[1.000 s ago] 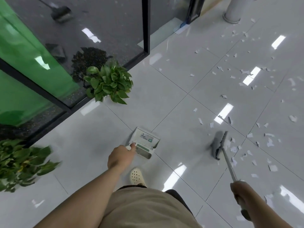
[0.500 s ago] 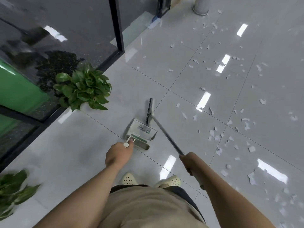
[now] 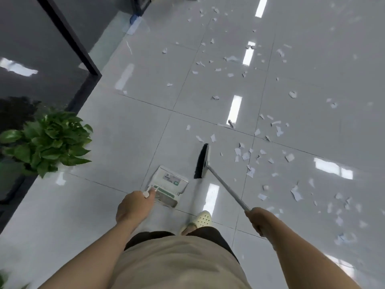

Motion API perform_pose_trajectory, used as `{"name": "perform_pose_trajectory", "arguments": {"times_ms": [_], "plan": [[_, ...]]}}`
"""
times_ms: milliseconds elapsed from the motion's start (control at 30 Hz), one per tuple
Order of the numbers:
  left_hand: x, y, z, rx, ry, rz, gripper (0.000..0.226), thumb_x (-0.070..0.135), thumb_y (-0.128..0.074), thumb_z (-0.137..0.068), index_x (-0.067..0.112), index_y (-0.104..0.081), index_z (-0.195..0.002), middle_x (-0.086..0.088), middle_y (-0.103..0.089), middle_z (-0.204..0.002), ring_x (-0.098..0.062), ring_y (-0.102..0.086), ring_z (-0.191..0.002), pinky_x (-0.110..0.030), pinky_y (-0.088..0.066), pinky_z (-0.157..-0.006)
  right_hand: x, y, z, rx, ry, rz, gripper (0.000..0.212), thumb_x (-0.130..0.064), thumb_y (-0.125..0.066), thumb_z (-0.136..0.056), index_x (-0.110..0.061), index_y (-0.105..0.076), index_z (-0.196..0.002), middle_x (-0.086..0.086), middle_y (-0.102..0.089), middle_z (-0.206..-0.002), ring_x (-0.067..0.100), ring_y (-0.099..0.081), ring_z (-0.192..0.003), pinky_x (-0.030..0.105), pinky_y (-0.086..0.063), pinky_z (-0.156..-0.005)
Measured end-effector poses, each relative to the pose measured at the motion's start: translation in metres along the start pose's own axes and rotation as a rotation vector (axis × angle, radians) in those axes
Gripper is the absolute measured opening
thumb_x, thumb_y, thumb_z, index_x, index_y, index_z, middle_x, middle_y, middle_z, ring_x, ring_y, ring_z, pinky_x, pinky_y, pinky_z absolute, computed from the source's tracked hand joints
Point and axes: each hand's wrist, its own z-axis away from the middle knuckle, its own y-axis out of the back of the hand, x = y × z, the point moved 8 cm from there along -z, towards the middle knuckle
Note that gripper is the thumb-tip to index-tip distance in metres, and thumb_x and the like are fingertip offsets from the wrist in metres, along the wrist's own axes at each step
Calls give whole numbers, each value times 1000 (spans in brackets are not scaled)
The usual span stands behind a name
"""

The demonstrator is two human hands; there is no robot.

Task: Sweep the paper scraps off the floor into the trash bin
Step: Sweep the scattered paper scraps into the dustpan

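Left hand (image 3: pixel 135 207) grips dustpan (image 3: pixel 169 184) handle, frame centre. Right hand (image 3: pixel 260 221) grips broom (image 3: pixel 201 161) pole; paper scraps (image 3: pixel 245 156) right of the bristles.

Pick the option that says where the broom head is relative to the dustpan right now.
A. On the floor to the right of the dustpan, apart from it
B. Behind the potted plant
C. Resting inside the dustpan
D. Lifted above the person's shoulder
A: the broom head stands on the tiled floor just right of the dustpan, with a strip of bare floor between them.
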Motion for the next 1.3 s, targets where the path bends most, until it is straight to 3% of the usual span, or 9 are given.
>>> {"name": "perform_pose_trajectory", "arguments": {"times_ms": [267, 367, 500, 667, 767, 833, 900, 1100, 1300], "plan": [[141, -49, -24, -77, -79, 115, 63, 70, -36, -98, 14, -61, -88, -2, -63, -83, -26, -61, -78, -38, -55, -75, 87, 77, -24, 107, -88, -443, 38, -24, -37, -102, 3, -52, -124, 9, -54, -69, 20, -49, -51, 26, -41, -47], [199, -65, -25, -134, -177, 59, 62, 69, -37, -98, 12, -61, -94, -5, -65, -95, -30, -63, -88, -37, -50, -75, 135, 67, -24, 181, -201, -656, 43, -34, -38, -101, 3, -54, -117, 14, -60, -76, 25, -54, -54, 26, -42, -45], [273, -87, -19, -205, -344, -52, 61, 59, -42, -100, 7, -67, -78, -10, -68, -77, -30, -64, -73, -35, -50, -67, 189, 38, -9, 233, -349, -797, 42, -36, -36, -102, 0, -54, -112, 12, -59, -80, 27, -58, -56, 25, -40, -44], [348, -107, -15, -261, -586, -287, 56, 59, -43, -100, 10, -63, -81, -9, -64, -79, -30, -60, -73, -35, -49, -67, 215, -13, 36, 160, -546, -904, 26, -9, -40, -99, -6, -54, -121, 1, -48, -79, 15, -54, -61, 22, -38, -42], [387, -113, -15, -268, -753, -435, 61, 61, -39, -100, 8, -64, -86, -13, -65, -87, -35, -61, -82, -38, -49, -75, 202, -52, 58, 54, -610, -918, 23, -7, -50, -91, -4, -64, -110, 2, -72, -80, 17, -66, -84, 19, -47, -59], [413, -119, -14, -266, -839, -494, 62, 62, -38, -101, 6, -64, -91, -14, -64, -90, -36, -60, -86, -39, -48, -76, 190, -66, 61, 51, -608, -937, 21, -12, -47, -90, -3, -63, -80, -1, -63, -50, 13, -62, -64, 14, -39, -42], [430, -128, -10, -281, -905, -550, 65, 62, -36, -100, 5, -65, -96, -16, -64, -95, -36, -59, -89, -40, -49, -80, 175, -71, 70, 3, -613, -966, 24, -13, -45, -91, -10, -58, -71, 0, -59, -60, 17, -61, -65, 14, -32, -34], [449, -135, -6, -314, -1039, -681, 62, 63, -34, -100, 7, -62, -97, -14, -64, -97, -37, -60, -90, -39, -48, -78, 110, -87, 85, -231, -492, -971, 17, -5, -50, -92, -5, -59, -78, 6, -53, -76, 26, -62, -86, 25, -42, -74], [451, -112, -41, -303, -1017, -710, 69, 69, -31, -95, 9, -65, -89, -7, -63, -81, -33, -61, -80, -38, -47, -68, 13, -58, 50, -343, -252, -1038, 22, -6, -47, -91, -11, -47, -70, 4, -46, -73, 15, -43, -59, 27, -39, -57]]}}
